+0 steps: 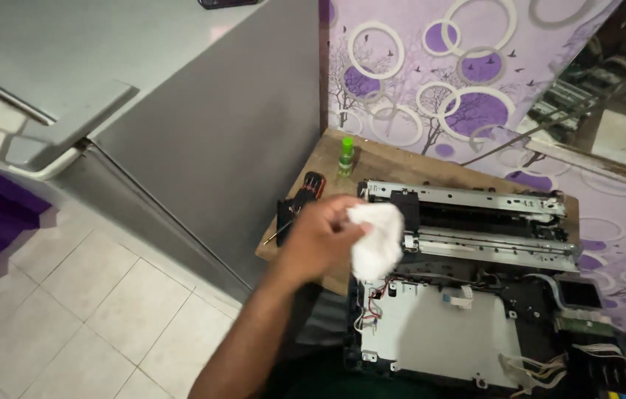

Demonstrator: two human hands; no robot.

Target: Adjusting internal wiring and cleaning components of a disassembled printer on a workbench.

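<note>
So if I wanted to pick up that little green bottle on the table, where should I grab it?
Grab the green bottle around its middle, below the cap. It stands upright near the table's back corner, so reach from the front left, where only the screwdriver lies nearby. The opened printer crowds its right side, and the wall is close behind. Probably pinch it from the sides and lift straight up.

One arm in view, entering from the bottom edge and running up and to the right; bare forearm, no sleeve visible. Which of the two hands this is cannot be told from the view. The hand [320, 240] is seen from the back, wrist roughly straight and in line with the forearm. Fingers are curled inward to the right, closed in a pinch-like grip on a white cloth [375, 238], with knuckles raised. The other hand is out of frame.
</note>
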